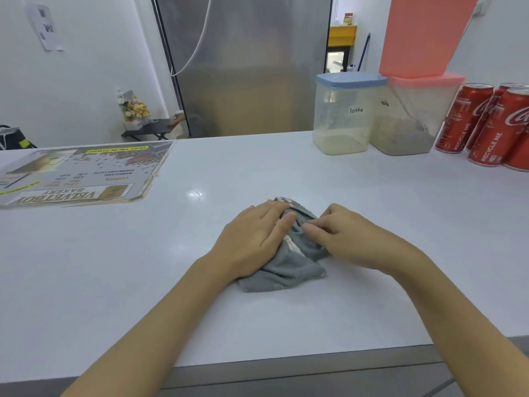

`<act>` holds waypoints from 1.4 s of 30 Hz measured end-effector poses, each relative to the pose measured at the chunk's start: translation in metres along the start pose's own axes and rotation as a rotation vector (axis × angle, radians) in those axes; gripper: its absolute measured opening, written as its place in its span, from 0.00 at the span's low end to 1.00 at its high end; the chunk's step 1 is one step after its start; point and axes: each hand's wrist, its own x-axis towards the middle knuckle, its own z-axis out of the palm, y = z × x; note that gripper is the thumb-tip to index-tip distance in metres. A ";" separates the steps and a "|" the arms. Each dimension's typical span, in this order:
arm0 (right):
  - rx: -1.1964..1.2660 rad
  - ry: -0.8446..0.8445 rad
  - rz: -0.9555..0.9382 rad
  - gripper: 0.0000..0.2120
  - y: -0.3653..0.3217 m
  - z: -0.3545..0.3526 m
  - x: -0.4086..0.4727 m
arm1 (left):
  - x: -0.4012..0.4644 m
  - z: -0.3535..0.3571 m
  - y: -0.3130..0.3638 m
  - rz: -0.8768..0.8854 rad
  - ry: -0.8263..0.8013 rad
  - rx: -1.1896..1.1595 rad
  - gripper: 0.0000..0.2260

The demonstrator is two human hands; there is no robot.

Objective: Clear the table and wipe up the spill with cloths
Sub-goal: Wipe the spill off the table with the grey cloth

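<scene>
Left hand [252,239] lies flat, fingers straight, pressing the crumpled grey knit cloth [282,272] mid white desk [372,224]. Right hand [347,239], just right of it, pinches a cloth fold. Soft, limp, light; probably best gathered at the bunched middle.

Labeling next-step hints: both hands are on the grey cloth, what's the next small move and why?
Probably gather the grey cloth into a tighter wad: it lies bunched on the counter, the left hand pressing it flat and the right hand pinching a fold. No wet spill shows around it.
</scene>
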 end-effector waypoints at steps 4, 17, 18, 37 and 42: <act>0.137 -0.115 0.017 0.23 -0.009 -0.006 -0.021 | 0.002 0.007 0.002 -0.030 0.055 0.046 0.21; 0.034 0.103 0.007 0.36 -0.014 0.026 -0.023 | 0.016 -0.006 -0.011 -0.007 -0.070 -0.507 0.26; 0.049 0.110 0.006 0.35 -0.014 0.027 -0.024 | 0.017 -0.005 -0.010 0.036 -0.092 -0.484 0.25; -0.023 0.158 -0.028 0.28 0.002 0.012 -0.014 | 0.014 -0.024 -0.015 0.166 -0.303 -0.018 0.46; -0.029 0.177 -0.042 0.26 0.004 0.014 -0.012 | 0.015 -0.012 -0.017 0.243 -0.264 -0.067 0.44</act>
